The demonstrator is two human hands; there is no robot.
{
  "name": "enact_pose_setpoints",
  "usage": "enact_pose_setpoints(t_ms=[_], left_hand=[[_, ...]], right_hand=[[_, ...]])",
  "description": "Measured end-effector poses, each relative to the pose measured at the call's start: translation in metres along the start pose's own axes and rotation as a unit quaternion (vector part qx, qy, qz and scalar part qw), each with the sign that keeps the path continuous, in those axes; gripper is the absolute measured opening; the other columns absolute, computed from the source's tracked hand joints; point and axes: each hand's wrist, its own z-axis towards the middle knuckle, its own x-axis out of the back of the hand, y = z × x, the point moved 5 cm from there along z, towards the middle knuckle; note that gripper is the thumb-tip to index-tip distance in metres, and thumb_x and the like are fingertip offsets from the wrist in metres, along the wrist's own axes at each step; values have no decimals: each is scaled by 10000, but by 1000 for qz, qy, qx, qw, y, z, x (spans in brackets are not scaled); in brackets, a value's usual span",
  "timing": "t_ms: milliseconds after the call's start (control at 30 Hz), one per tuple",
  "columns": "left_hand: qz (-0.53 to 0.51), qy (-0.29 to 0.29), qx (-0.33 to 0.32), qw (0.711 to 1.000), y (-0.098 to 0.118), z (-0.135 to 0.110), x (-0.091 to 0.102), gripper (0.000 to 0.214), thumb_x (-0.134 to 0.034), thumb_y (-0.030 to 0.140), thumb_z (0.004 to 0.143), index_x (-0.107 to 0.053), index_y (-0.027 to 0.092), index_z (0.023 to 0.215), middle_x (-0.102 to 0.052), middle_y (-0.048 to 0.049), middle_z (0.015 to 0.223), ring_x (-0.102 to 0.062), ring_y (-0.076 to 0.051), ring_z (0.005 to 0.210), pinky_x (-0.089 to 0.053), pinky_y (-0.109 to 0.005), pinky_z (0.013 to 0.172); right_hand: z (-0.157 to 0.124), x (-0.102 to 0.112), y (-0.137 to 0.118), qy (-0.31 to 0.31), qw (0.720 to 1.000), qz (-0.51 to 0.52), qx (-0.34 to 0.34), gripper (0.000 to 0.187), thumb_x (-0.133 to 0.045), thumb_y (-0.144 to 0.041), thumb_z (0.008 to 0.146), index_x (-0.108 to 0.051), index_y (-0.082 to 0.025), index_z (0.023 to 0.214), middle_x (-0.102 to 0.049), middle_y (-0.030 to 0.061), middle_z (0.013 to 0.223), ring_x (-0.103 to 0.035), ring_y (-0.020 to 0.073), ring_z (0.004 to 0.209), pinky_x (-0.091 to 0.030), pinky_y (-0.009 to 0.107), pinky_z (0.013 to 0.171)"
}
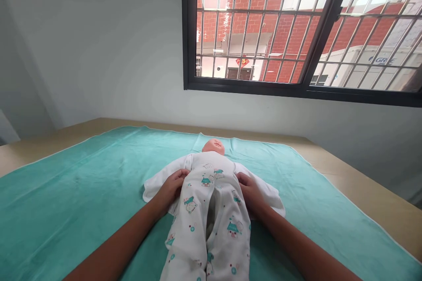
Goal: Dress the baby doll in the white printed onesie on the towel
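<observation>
Hands (211,191) flat against doll's romper (211,210)

Through the barred window, pale letters on a white unit (379,59) outside read roughly "GR E", the middle too faint to settle. A red hanging ornament (242,62) on the brick building carried gold marks too small to read.
</observation>
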Motion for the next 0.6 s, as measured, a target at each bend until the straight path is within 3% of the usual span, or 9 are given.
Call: enact_pose_setpoints(t_ms=[167,300,400,500,567,600], left_hand=[[4,-9,15,1000,1,0,2,180,-667,324,747,-610,179,839,-606,24,752,-535,-133,674,-395,-236,626],[121,-33,-28,992,6,6,9,293,-633,461,810,-593,177,749,-552,28,716,-465,-114,620,-346,-227,578],[214,-70,-81,971,14,8,12,309,-617,470,826,-585,177,736,-597,-25,931,-535,-164,824,-407,-249,724],[254,-87,-96,958,21,5,12,269,-632,439,817,-585,185,743,-552,-73,1203,-538,-225,1037,-422,-302,885],[287,-77,-131,946,29,2,10,230,-630,410,823,-598,197,742,-483,-78,1347,-489,-256,1181,-383,-343,999],[310,-68,-158,935,34,1,9,213,-626,400,828,-608,207,741,-453,-69,1400,-429,-270,1266,-337,-363,1061]], right_hand=[[2,9,-7,-20,997,7,69,223,-571,-430,822,-605,-211,798,-616,-11,766,-529,166,743,-442,282,680],[4,12,-16,-60,993,-21,95,232,-579,-447,845,-631,-222,819,-630,13,916,-566,185,866,-461,308,786],[8,12,-21,-83,987,-46,128,141,-637,-372,807,-641,-232,791,-584,38,1195,-535,221,1119,-421,355,959],[13,10,-24,-126,979,-93,133,114,-651,-343,797,-640,-233,770,-435,18,1458,-316,265,1380,-268,431,1113],[14,8,-26,-147,974,-116,131,127,-639,-355,809,-640,-232,776,-416,10,1488,-263,274,1412,-232,456,1127],[15,8,-28,-152,972,-121,131,130,-627,-364,819,-649,-236,813,-462,20,1454,-315,271,1383,-256,457,1113]])
